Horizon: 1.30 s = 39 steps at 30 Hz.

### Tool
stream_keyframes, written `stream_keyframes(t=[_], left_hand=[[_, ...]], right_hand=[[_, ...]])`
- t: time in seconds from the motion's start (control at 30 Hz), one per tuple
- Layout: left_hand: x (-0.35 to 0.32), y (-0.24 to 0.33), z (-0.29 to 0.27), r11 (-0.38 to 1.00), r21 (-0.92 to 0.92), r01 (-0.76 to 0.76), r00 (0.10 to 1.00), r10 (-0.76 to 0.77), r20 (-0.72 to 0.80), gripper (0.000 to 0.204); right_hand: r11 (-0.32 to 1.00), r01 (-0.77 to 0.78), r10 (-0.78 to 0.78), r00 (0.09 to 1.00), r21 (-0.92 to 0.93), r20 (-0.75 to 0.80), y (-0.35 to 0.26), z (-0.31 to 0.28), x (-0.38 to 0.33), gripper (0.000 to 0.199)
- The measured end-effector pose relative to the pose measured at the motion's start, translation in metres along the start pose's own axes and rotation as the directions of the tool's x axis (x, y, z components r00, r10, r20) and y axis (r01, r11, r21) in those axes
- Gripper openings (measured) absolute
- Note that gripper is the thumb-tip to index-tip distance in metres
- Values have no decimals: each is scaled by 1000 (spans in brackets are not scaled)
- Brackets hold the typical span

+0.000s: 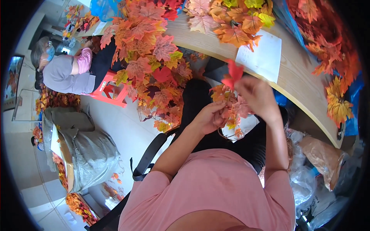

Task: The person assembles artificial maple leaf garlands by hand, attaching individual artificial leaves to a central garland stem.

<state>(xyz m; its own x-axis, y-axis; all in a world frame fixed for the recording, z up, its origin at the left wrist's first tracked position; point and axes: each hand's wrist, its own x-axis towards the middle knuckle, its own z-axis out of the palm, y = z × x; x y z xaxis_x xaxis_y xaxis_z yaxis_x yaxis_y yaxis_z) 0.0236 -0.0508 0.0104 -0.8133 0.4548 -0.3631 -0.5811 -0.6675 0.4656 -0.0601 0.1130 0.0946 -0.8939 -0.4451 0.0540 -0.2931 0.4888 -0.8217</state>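
Over my lap, my left hand [212,116] pinches the stem of an artificial maple-leaf garland [242,106] with pink, orange and yellow leaves. Just right of it, my right hand [257,96] has its fingers closed at the base of a red artificial leaf [233,73], which points up above the garland. The fingertips of this hand are partly hidden, and the leaf is slightly blurred. A thin brown stem loops below my left hand.
A curved wooden table [300,86] bears orange leaf bunches [235,34] and a white paper sheet [262,57]. A thick leaf garland [154,65] hangs off its edge. At left, a masked person sits on a red stool [110,90] near a grey-green sack [92,154]. Plastic bags [302,179] lie at right.
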Motion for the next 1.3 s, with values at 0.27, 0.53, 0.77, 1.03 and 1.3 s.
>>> stream_keyframes(t=[0.27, 0.53, 0.77, 1.03, 1.3], left_hand=[[9, -12, 4, 962, -268, 55, 986, -93, -135, 29], [-3, -14, -9, 978, -206, -37, 997, 22, -70, 26], [5, -1, -10, 958, -234, -163, 980, 130, -150, 12], [27, 12, 0, 902, 100, -419, 856, 429, -289, 11], [38, -24, 38, 809, 504, -303, 874, 447, -192, 12]], right_hand=[[869, 63, -241, 920, -491, -309, -26, 3, 228, 29], [875, -158, -46, 914, -458, -403, -19, 41, 278, 27], [917, 385, -307, 852, 109, -424, -82, -4, 153, 5], [915, 218, -268, 957, -339, -111, -8, -15, -49, 17], [999, -15, 26, 974, 49, -226, 35, 20, -70, 14]])
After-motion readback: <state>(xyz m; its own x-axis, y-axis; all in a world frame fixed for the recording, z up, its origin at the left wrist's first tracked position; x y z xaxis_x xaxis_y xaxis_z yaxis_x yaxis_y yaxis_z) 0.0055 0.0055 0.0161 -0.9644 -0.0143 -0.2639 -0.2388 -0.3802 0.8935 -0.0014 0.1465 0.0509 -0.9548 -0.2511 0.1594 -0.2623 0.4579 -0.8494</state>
